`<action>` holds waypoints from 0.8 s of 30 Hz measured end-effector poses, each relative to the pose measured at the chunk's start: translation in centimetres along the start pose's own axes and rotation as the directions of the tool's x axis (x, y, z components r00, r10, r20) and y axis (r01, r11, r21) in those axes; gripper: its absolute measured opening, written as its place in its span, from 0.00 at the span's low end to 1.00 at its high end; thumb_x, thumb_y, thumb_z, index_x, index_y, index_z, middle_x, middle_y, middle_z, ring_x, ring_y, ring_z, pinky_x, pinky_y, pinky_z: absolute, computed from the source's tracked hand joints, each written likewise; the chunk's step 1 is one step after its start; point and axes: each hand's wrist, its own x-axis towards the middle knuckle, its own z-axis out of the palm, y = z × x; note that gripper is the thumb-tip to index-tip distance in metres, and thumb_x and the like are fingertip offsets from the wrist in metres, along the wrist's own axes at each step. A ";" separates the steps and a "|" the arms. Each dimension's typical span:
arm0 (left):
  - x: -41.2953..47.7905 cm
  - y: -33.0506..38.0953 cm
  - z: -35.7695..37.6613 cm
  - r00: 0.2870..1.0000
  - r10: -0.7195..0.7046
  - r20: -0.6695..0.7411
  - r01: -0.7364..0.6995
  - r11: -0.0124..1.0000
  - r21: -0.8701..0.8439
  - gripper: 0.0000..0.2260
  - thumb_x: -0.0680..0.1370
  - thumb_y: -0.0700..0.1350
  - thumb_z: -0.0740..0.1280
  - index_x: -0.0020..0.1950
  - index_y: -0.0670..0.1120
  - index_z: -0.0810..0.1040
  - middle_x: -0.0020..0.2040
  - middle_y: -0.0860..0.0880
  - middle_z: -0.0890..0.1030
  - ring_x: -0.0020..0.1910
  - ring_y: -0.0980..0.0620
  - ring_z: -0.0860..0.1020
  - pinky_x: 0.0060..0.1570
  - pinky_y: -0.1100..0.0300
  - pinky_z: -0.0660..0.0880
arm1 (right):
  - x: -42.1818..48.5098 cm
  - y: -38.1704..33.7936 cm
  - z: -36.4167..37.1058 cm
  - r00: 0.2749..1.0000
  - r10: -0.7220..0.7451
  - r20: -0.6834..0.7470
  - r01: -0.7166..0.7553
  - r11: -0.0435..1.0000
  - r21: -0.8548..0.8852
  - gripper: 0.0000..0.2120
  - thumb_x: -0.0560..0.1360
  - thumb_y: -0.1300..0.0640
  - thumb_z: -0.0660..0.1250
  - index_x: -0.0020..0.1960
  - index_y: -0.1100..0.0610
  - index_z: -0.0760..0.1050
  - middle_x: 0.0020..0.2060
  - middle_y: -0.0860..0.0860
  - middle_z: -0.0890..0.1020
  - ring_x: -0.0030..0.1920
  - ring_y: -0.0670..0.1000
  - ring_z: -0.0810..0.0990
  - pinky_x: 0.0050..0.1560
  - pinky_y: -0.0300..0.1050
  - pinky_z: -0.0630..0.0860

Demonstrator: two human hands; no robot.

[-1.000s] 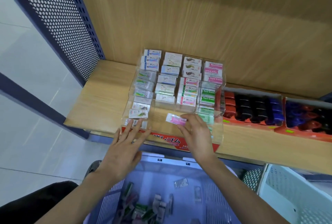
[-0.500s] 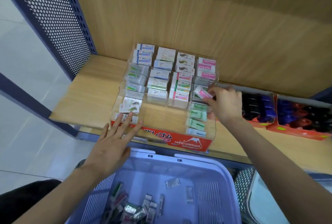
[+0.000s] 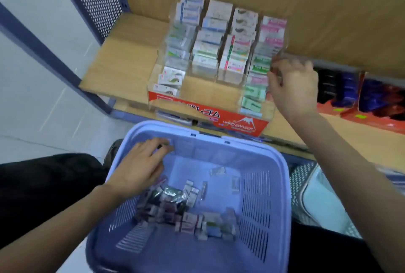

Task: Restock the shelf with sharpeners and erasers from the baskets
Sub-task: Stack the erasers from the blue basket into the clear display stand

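- Right hand (image 3: 292, 85) reaches the display (image 3: 238, 122), right column, pink eraser (image 3: 256, 79) in; fingers curled, cannot tell grip
- Left hand (image 3: 140, 167) leaves display for basket (image 3: 285, 185), fingers spread: next pick likely

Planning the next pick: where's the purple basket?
Head view, lower centre: purple basket sits below the eraser display, left hand over its left side.

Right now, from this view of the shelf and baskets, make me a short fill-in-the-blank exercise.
The left hand is over the purple basket; the second basket beside it is ____.
Counting columns from the left, the right hand is at the clear display's ____ column.
The display's front label is ____.
Missing words: white; fourth; red.
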 end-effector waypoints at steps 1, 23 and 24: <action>-1.1 -0.1 1.1 0.995 -0.031 0.093 0.035 0.998 -0.051 0.16 0.75 0.47 0.58 0.60 0.44 0.73 0.57 0.45 0.74 0.46 0.42 0.78 0.41 0.54 0.76 | -3.1 -1.0 0.4 0.991 -0.022 -0.134 0.030 0.998 0.061 0.12 0.78 0.54 0.59 0.53 0.60 0.77 0.48 0.59 0.79 0.49 0.62 0.74 0.45 0.52 0.67; -8.9 -2.9 17.5 0.814 -0.105 0.572 0.164 0.985 -0.052 0.39 0.62 0.64 0.66 0.71 0.56 0.63 0.77 0.43 0.46 0.68 0.22 0.57 0.55 0.27 0.66 | -29.0 -9.1 21.1 0.428 -0.436 0.792 0.398 0.877 0.268 0.42 0.67 0.23 0.45 0.74 0.45 0.59 0.75 0.55 0.60 0.72 0.64 0.56 0.58 0.75 0.63; -9.0 -2.9 17.6 0.828 -0.135 0.544 0.181 0.983 -0.033 0.40 0.61 0.62 0.67 0.72 0.55 0.62 0.76 0.43 0.48 0.69 0.22 0.56 0.56 0.27 0.65 | -29.0 -9.4 21.4 0.420 -0.418 0.806 0.378 0.888 0.263 0.42 0.67 0.22 0.46 0.74 0.44 0.60 0.75 0.55 0.60 0.72 0.64 0.56 0.59 0.75 0.62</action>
